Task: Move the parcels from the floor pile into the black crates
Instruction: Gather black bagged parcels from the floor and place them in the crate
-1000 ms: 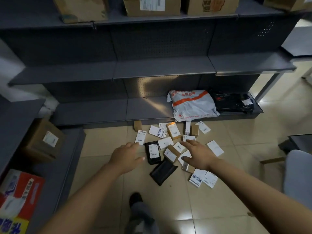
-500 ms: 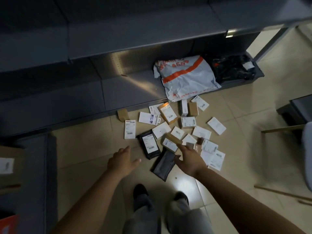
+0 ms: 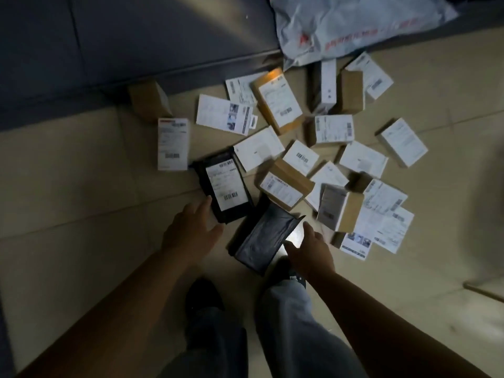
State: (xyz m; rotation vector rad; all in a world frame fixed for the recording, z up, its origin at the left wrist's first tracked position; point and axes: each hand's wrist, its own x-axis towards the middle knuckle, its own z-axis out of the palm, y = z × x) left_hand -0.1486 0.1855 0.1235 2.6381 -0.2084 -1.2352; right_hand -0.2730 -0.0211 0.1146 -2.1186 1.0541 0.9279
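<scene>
Several small parcels lie scattered on the tiled floor: white labelled boxes, brown cardboard boxes such as the labelled one, and two black pouches. My left hand reaches with spread fingers to the near edge of the black pouch with a white label, fingertips touching its corner. My right hand is open at the right edge of the plain black pouch, thumb and fingers close beside it, holding nothing. No black crate is in view.
A grey shelf base runs along the back. A large white courier bag with red print hangs over its edge. My two legs and a dark shoe stand just below the pile. A pale blurred object sits at the right edge.
The camera has dropped much closer to the floor. Both hands have come down onto the near edge of the pile, the left to the labelled black pouch, the right to the plain one.
</scene>
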